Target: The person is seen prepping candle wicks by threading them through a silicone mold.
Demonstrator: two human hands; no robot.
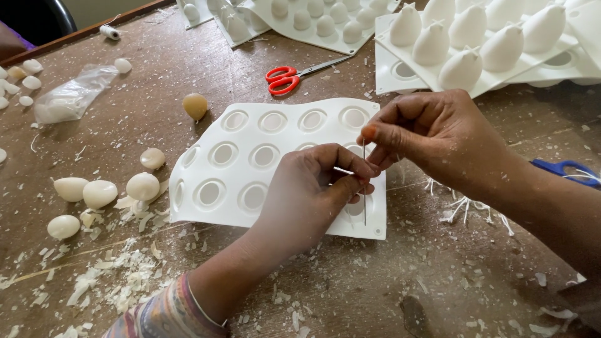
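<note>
1. Striped sleeve [159, 316] at the bottom edge is closest to view; from it the left hand [310, 191] reaches up over the white mould tray [250, 166].
2. Left thumb and forefinger are pinched together on a short white wick [343, 170], the other fingers curled under.
3. Right hand [432, 134] comes in from the right, its fingertips pinched on the top of a thin metal needle [364, 188].
4. That needle stands nearly upright between the two hands, its lower end over the tray's near right corner; the wick meets it just where the left fingertips close.
5. Both hands touch or nearly touch at the fingertips, above the tray's right edge.
6. Left of the tray, well apart from the hands, lie several egg-shaped wax pieces [100, 193] among pale shavings [119, 275] on the wooden table [375, 288].
7. Red-handled scissors [285, 79] lie beyond the tray, and a second tray of filled moulds [463, 47] sits at the far right.
</note>
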